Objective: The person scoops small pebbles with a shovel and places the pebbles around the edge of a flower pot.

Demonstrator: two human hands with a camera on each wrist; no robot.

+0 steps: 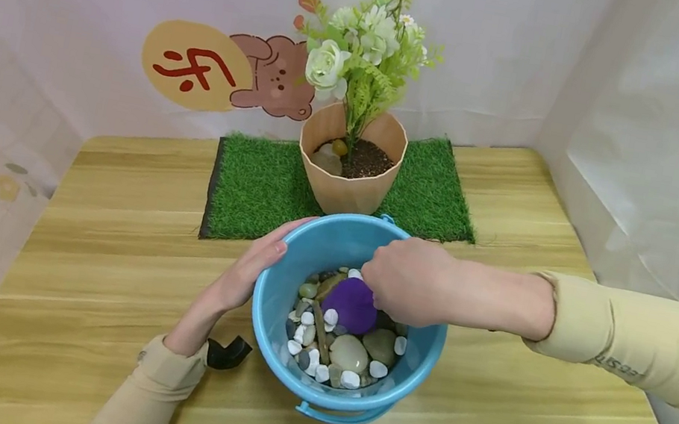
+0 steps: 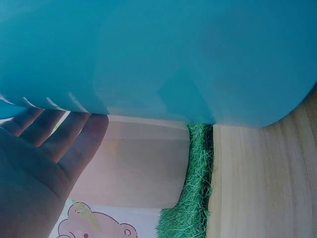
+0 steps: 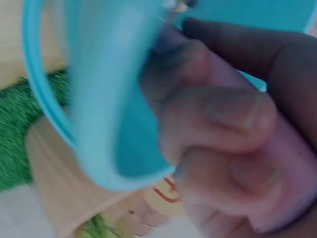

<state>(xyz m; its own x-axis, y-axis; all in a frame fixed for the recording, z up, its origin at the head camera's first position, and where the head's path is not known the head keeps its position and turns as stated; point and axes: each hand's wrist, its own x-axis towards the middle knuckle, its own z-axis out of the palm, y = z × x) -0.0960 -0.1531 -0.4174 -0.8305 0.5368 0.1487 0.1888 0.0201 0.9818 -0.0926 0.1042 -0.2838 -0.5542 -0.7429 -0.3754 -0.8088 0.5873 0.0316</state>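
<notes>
A blue bucket (image 1: 314,392) stands on the table, holding white pebbles (image 1: 350,380), larger smooth stones (image 1: 349,354) and a brown stick-like piece (image 1: 321,331). Inside it lies the broad blade of a purple toy shovel (image 1: 350,307). My right hand (image 1: 406,277) reaches over the bucket's right side and grips the shovel; its pinkish handle (image 3: 285,148) shows between curled fingers in the right wrist view. With fairly straight fingers, my left hand (image 1: 250,264) rests against the bucket's left outer side, near the rim. The left wrist view shows those fingers (image 2: 81,141) touching the blue wall.
Behind the bucket, a beige flowerpot (image 1: 349,195) with white flowers (image 1: 378,33), soil and a few stones stands on a green turf mat (image 1: 263,183). A black curved piece (image 1: 228,353) lies beside the left wrist. Printed cloth walls (image 1: 478,47) border the wooden table (image 1: 119,264).
</notes>
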